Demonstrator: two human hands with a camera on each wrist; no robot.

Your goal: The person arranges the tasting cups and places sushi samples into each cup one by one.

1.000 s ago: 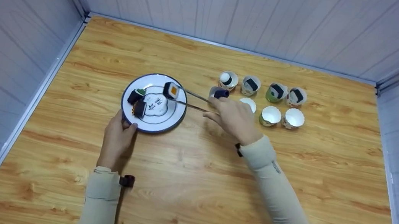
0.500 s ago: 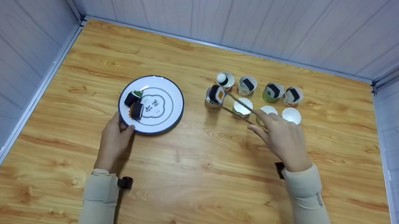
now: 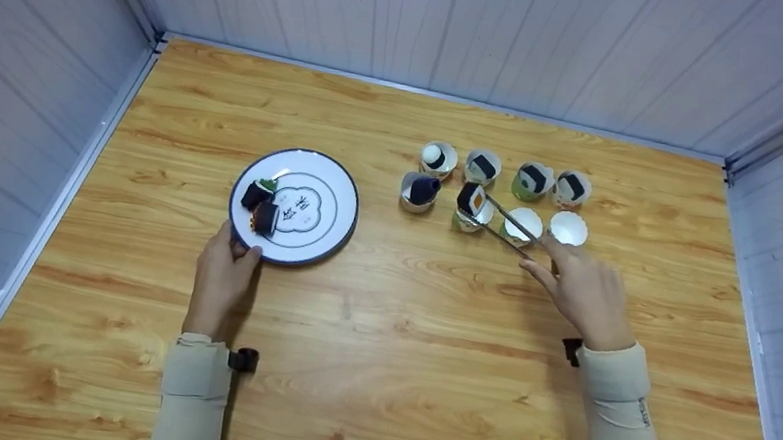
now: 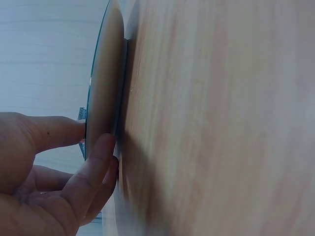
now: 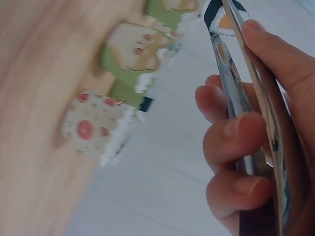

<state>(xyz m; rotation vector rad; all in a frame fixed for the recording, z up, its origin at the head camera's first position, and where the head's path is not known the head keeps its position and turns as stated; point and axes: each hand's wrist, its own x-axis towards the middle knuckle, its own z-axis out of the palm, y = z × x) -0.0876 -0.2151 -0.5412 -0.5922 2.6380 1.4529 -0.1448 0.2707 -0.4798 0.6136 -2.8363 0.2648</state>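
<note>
My left hand pinches the near-left rim of a white plate with a blue edge, thumb on top and fingers beneath. Two dark sushi pieces lie on the plate's left part. In my right hand is a pair of metal tongs. Their tips grip a sushi roll, black outside and white with an orange centre. It hangs over the second paper cup of the front row; whether it touches the cup, I cannot tell. The right wrist view shows curled fingers around the tongs.
Paper cups stand in two rows. Every back-row cup holds a piece, and the front-left cup has a dark piece. The two right front cups show white insides. Pale walls border the wooden table.
My right hand has carried the sushi roll in the tongs rightward, from over the plate, past the front-left cup, to the second front cup. My left hand stays on the plate rim.
</note>
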